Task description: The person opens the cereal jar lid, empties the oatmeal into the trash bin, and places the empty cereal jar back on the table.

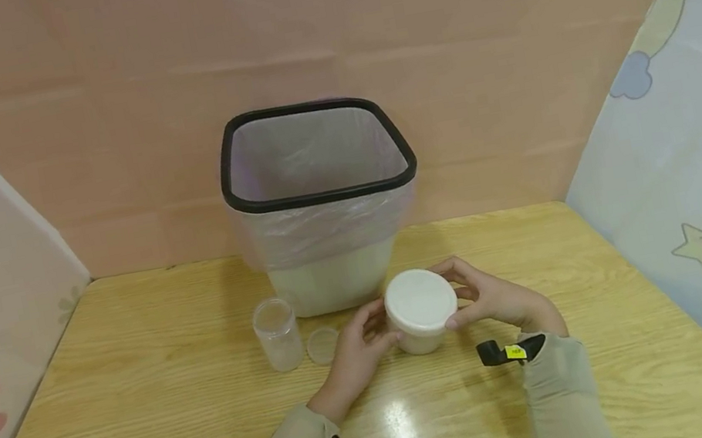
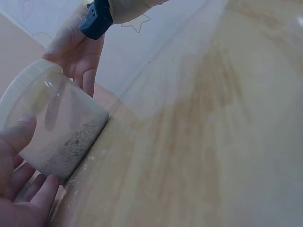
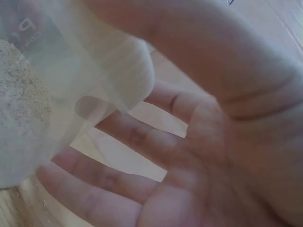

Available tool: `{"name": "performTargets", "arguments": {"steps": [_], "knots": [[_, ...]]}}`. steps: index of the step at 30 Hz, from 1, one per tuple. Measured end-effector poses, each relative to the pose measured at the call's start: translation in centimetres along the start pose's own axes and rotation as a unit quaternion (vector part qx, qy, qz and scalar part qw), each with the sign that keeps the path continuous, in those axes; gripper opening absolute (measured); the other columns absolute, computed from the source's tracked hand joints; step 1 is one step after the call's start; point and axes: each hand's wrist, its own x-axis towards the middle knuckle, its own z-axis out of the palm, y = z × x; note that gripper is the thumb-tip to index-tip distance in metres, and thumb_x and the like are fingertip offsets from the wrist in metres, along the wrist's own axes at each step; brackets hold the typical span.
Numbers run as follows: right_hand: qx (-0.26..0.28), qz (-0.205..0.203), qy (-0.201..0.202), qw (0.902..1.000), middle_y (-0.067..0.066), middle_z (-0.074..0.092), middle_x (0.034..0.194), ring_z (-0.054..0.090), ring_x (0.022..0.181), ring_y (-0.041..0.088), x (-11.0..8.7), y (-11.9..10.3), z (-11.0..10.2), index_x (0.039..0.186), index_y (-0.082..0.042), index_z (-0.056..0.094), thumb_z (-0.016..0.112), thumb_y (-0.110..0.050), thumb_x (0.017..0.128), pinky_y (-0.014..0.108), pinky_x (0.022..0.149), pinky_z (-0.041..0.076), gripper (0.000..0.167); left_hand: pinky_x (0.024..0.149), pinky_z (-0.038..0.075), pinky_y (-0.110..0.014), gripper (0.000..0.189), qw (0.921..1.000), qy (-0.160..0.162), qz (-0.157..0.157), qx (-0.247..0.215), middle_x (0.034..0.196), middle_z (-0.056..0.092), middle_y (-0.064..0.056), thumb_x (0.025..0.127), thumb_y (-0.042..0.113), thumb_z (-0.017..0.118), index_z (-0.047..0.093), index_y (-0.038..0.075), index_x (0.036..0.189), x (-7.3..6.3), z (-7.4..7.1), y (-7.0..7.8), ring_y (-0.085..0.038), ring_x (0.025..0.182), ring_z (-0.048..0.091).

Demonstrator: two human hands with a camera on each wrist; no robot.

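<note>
L hand point(image 1: 356, 347) + R hand point(image 1: 497, 299) both gripping a see-thru tub point(image 1: 421, 344) w/ white lid point(image 1: 420, 301) on, 1 each side. It's on the table point(image 1: 145, 412) nr the bin point(image 1: 334, 281), grainy stuff point(image 2: 71, 146) inside btw.

The bin point(image 1: 337, 284) blocks passage behind the lidded tub point(image 1: 420, 302); jar point(image 1: 280, 341) and disc point(image 1: 323, 346) obstruct left of the left hand point(image 1: 356, 347); free tabletop point(image 1: 640, 340) lies right of the right hand point(image 1: 495, 299).
</note>
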Motion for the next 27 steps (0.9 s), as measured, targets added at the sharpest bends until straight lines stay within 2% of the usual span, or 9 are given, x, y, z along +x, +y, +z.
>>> {"name": "performTargets", "arguments": {"steps": [4, 9, 16, 22, 27], "knots": [[0.002, -0.006, -0.006, 1.0, 0.005, 0.04, 0.154, 0.037, 0.141, 0.042, 0.09, -0.02, -0.19, 0.143, -0.016, 0.044, 0.084, -0.009, 0.082, 0.069, 0.113, 0.029, 0.074, 0.106, 0.05, -0.038, 0.057, 0.9999, 0.008, 0.01, 0.009, 0.144, 0.053, -0.019, 0.092, 0.011, 0.076, 0.053, 0.0, 0.142, 0.02, -0.05, 0.18, -0.038, 0.133, 0.051], [0.01, -0.014, -0.023, 0.9996, 0.004, 0.037, 0.157, 0.036, 0.141, 0.042, 0.04, 0.27, -0.44, 0.15, -0.017, 0.044, 0.081, -0.007, 0.085, 0.064, 0.11, 0.033, 0.076, 0.103, 0.051, -0.034, 0.056, 0.9998, 0.007, 0.015, 0.015, 0.144, 0.055, -0.019, 0.091, 0.011, 0.077, 0.054, 0.0, 0.142, 0.03, -0.18, 0.31, -0.037, 0.132, 0.053], [0.021, -0.017, -0.043, 0.9987, 0.005, 0.031, 0.16, 0.034, 0.142, 0.044, 0.18, 0.39, -0.47, 0.156, -0.02, 0.036, 0.08, -0.006, 0.086, 0.06, 0.108, 0.04, 0.084, 0.104, 0.051, -0.04, 0.058, 0.9997, 0.004, 0.018, 0.017, 0.144, 0.055, -0.018, 0.091, 0.014, 0.077, 0.054, 0.002, 0.142, 0.04, -0.45, 0.18, -0.037, 0.131, 0.053], [0.03, 0.002, -0.031, 0.9991, 0.015, 0.038, 0.153, 0.036, 0.14, 0.046, 0.12, 0.43, -0.3, 0.149, -0.015, 0.032, 0.083, -0.006, 0.083, 0.058, 0.106, 0.043, 0.084, 0.104, 0.051, -0.039, 0.057, 0.9994, -0.001, 0.027, 0.022, 0.142, 0.055, -0.021, 0.091, 0.011, 0.077, 0.054, -0.002, 0.141, 0.1, -0.45, -0.04, -0.039, 0.131, 0.053], [0.024, 0.005, -0.025, 0.9994, 0.017, 0.041, 0.149, 0.039, 0.137, 0.049, 0.03, 0.58, -0.21, 0.144, -0.012, 0.033, 0.083, -0.006, 0.082, 0.055, 0.101, 0.046, 0.08, 0.104, 0.051, -0.038, 0.059, 0.9997, -0.005, 0.019, 0.017, 0.144, 0.055, -0.019, 0.09, 0.011, 0.078, 0.053, 0.0, 0.142, -0.01, -0.44, -0.01, -0.037, 0.132, 0.052]]}}
